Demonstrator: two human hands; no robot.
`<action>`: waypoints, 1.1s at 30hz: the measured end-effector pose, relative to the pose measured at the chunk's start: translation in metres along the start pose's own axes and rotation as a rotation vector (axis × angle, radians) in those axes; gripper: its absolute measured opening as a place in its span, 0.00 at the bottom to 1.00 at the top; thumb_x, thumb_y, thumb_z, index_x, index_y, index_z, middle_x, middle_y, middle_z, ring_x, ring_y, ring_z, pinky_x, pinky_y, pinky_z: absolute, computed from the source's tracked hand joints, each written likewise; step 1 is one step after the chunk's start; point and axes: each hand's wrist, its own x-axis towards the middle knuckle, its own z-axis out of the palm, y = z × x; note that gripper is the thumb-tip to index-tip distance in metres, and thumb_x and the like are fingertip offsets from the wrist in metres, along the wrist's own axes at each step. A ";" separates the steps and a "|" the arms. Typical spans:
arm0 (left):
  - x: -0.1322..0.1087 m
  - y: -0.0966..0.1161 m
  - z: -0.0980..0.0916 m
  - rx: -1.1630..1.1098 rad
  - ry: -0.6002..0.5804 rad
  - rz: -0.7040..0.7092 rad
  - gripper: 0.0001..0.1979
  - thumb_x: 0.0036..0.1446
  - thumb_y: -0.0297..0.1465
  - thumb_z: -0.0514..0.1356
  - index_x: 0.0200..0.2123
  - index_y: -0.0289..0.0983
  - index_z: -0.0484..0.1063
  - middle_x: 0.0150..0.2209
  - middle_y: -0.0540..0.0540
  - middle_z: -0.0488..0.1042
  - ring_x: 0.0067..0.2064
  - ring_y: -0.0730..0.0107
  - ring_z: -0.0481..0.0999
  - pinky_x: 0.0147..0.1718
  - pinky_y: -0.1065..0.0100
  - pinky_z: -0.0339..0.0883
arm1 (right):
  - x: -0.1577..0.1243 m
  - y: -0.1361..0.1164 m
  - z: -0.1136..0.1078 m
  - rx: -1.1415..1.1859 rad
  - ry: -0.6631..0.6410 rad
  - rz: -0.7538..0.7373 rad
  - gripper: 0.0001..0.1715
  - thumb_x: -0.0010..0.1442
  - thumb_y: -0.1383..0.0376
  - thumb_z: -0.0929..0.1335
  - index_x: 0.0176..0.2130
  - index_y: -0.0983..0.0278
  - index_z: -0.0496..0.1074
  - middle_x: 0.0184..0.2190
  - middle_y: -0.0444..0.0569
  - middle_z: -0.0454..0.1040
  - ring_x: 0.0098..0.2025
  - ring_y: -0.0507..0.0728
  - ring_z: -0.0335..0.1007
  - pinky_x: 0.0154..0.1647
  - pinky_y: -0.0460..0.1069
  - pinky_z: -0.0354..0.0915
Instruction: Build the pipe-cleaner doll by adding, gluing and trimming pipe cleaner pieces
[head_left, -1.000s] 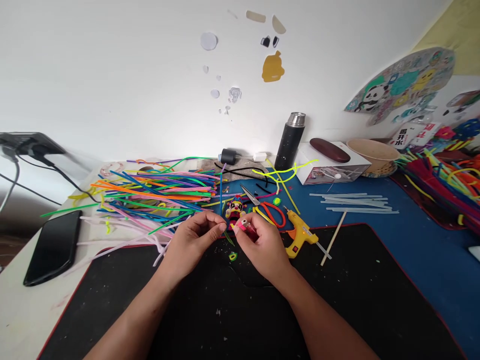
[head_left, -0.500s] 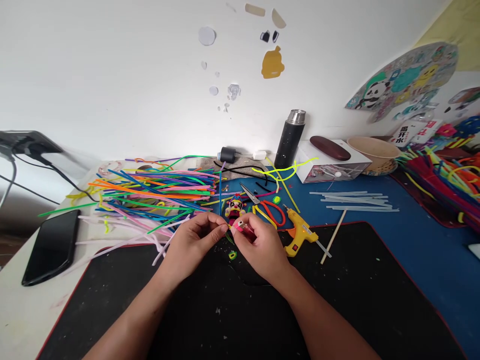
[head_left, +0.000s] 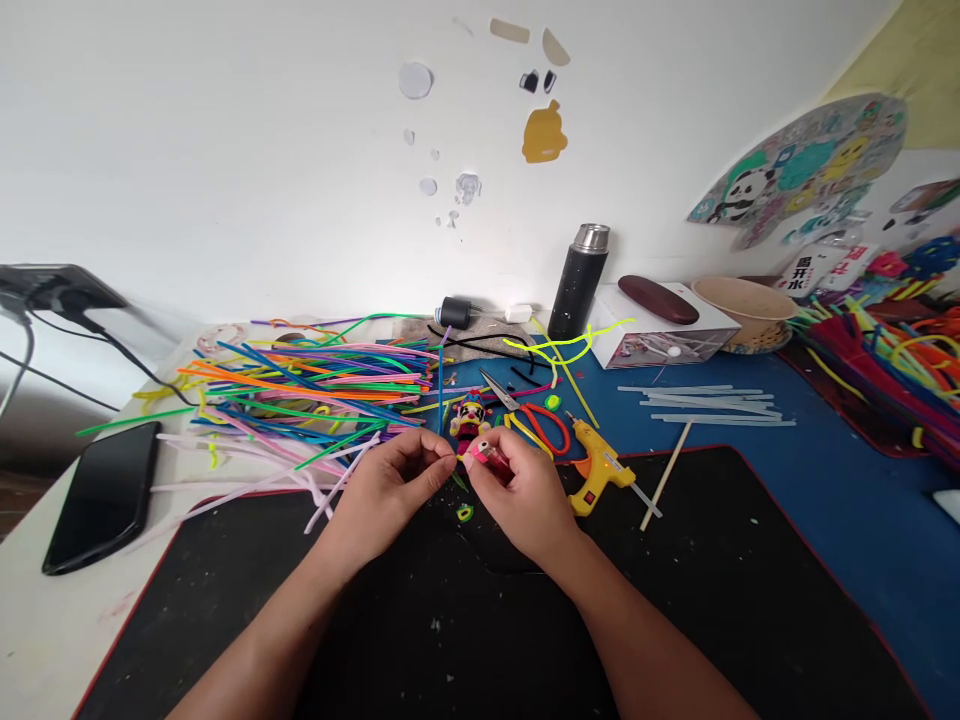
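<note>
mat (head_left: 675,600) under both hands | stems (head_left: 300,390) piled back-left, glue gun (head_left: 596,470) just right | left hand (head_left: 382,495) pinches green wire (head_left: 459,482) | right hand (head_left: 525,500) grips pink piece (head_left: 480,455) above mat, mid-frame (joint hidden by fingers) | step: likely fixing wire to piece; next needs steady, tight pinch

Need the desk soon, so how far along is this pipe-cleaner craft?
Done: a small colourful figure stands upright, and a green loop lies on the mat. In hand: the right hand pinches a pink piece, the left hand a thin green strand. Left: probably joining them; the glue gun lies untouched.
</note>
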 end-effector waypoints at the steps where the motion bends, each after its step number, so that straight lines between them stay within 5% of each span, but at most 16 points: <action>1: 0.000 0.001 0.001 0.002 -0.005 -0.003 0.12 0.59 0.41 0.69 0.36 0.38 0.78 0.31 0.49 0.77 0.33 0.68 0.74 0.35 0.68 0.69 | 0.000 0.000 0.000 0.009 0.000 0.004 0.07 0.64 0.60 0.70 0.35 0.59 0.71 0.24 0.39 0.68 0.24 0.52 0.63 0.24 0.46 0.58; 16: 0.001 0.002 0.000 0.017 0.001 -0.046 0.13 0.56 0.41 0.69 0.33 0.38 0.75 0.28 0.51 0.72 0.31 0.69 0.68 0.30 0.69 0.63 | 0.001 -0.006 -0.003 0.122 -0.049 0.043 0.12 0.67 0.55 0.69 0.38 0.60 0.73 0.30 0.43 0.73 0.29 0.54 0.66 0.29 0.47 0.62; 25: 0.004 -0.003 -0.004 -0.036 0.171 -0.011 0.15 0.58 0.44 0.68 0.32 0.38 0.74 0.29 0.52 0.70 0.29 0.71 0.65 0.30 0.69 0.61 | -0.002 -0.001 -0.001 0.330 -0.170 0.091 0.24 0.69 0.44 0.68 0.36 0.61 0.70 0.26 0.39 0.60 0.25 0.51 0.53 0.26 0.47 0.53; 33: 0.002 0.001 -0.003 -0.044 0.152 0.001 0.16 0.56 0.45 0.69 0.32 0.38 0.75 0.29 0.51 0.71 0.30 0.70 0.67 0.30 0.69 0.63 | -0.005 -0.002 0.007 0.091 -0.201 0.064 0.28 0.70 0.48 0.67 0.26 0.60 0.58 0.22 0.37 0.53 0.25 0.51 0.48 0.25 0.48 0.48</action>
